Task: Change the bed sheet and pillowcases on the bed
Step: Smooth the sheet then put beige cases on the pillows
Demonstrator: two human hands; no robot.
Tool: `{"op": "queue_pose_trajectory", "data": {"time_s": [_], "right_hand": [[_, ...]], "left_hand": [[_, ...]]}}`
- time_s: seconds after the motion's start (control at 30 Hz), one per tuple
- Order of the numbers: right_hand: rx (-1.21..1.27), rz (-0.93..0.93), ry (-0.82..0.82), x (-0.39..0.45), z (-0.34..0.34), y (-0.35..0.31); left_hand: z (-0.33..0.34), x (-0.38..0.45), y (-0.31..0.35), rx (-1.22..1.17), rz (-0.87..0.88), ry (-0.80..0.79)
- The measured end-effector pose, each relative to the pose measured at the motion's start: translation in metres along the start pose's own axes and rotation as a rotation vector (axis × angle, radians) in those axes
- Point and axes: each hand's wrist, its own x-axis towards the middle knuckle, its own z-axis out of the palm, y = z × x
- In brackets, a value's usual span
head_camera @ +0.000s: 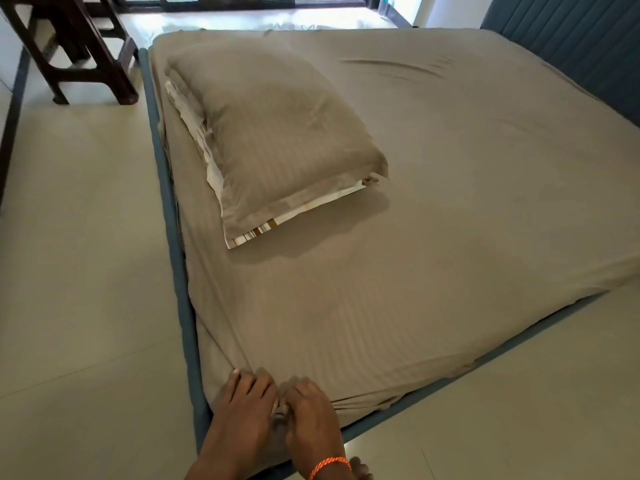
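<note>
A taupe striped bed sheet covers the mattress on a low bed with a blue-grey frame. On its far left lies a pillow in a matching taupe pillowcase, stacked on a second pillow with a white and brown striped cover. Both my hands are at the near corner of the mattress. My left hand lies on the sheet with its fingers spread over the corner. My right hand, with an orange thread on its wrist, pinches a fold of the sheet bunched between the two hands.
A dark wooden chair or stool stands on the tiled floor beyond the bed's left side. A padded blue-grey headboard rises at the right. Dark-framed glass doors run along the far wall.
</note>
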Motion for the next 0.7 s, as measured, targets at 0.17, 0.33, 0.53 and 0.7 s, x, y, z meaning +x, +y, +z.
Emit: {"op": "queue_pose_trajectory", "data": {"time_s": [0.17, 0.33, 0.53, 0.7], "right_hand": [[-0.018, 0.014, 0.001, 0.004, -0.004, -0.004], [-0.032, 0.064, -0.073, -0.008, 0.008, -0.004], [-0.086, 0.094, -0.124, -0.008, 0.026, -0.004], [-0.117, 0.102, -0.279, 0.006, 0.02, -0.002]], "left_hand": [[0.006, -0.002, -0.002, 0.008, -0.013, -0.015], [0.008, -0.008, -0.003, -0.034, -0.067, -0.038], [0.02, -0.019, -0.005, -0.052, -0.063, -0.053], [0.009, -0.016, 0.001, -0.092, -0.041, -0.076]]}}
